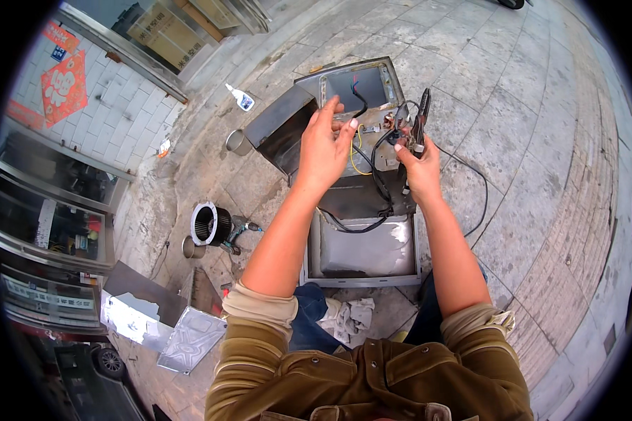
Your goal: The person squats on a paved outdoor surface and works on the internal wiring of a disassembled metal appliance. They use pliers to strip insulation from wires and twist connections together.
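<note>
My left hand (321, 153) hovers over the opened metal housing (314, 263) with fingers bent and apart. Its thumb is close to a black cable (361, 110) whose thin coloured wire ends stand up inside the far compartment (380, 83). Whether the thumb touches the cable is unclear. My right hand (423, 172) is closed around a long dark tool (421, 116), its exact kind hard to make out. Beside that hand, dark wires and a small copper-coloured part (390, 121) gather. A yellow wire (352, 158) loops between my hands, and black wiring (380, 184) runs down across the housing.
To the left are a white spray bottle (241, 98), a metal ring (237, 142), a black fan wheel (212, 223), a power drill (240, 235) and bent metal sheets (193, 340). A grey cloth (354, 317) lies by my legs. A thin cable (486, 193) trails right across the paving.
</note>
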Tool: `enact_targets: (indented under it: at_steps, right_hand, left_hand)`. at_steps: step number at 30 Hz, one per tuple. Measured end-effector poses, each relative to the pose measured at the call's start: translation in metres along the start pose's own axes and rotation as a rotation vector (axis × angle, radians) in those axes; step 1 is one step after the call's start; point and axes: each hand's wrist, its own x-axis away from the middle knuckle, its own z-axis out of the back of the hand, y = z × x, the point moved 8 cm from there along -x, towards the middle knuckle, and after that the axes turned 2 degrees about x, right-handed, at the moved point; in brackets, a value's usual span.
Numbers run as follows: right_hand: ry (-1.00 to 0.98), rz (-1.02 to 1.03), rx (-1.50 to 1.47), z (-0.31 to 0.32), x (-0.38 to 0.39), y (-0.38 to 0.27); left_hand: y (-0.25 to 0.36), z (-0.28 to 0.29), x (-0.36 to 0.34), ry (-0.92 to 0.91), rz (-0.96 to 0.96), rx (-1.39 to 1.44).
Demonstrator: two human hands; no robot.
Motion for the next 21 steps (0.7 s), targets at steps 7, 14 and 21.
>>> enact_targets:
  at_steps: [7,14,21]
  right_hand:
    - [-0.077,0.110,-0.002,0.004,-0.005,-0.021]
    - [-0.051,0.105,0.027,0.010,-0.009,-0.010]
    - [-0.054,0.160,0.160,0.010,-0.009,-0.016]
  left_hand:
    - [-0.020,-0.043,-0.052,0.058,-0.064,-0.210]
    - [-0.015,-0.042,-0.057,0.208,-0.069,-0.167]
    - [-0.017,-0.053,-0.054,-0.067,-0.051,-0.246]
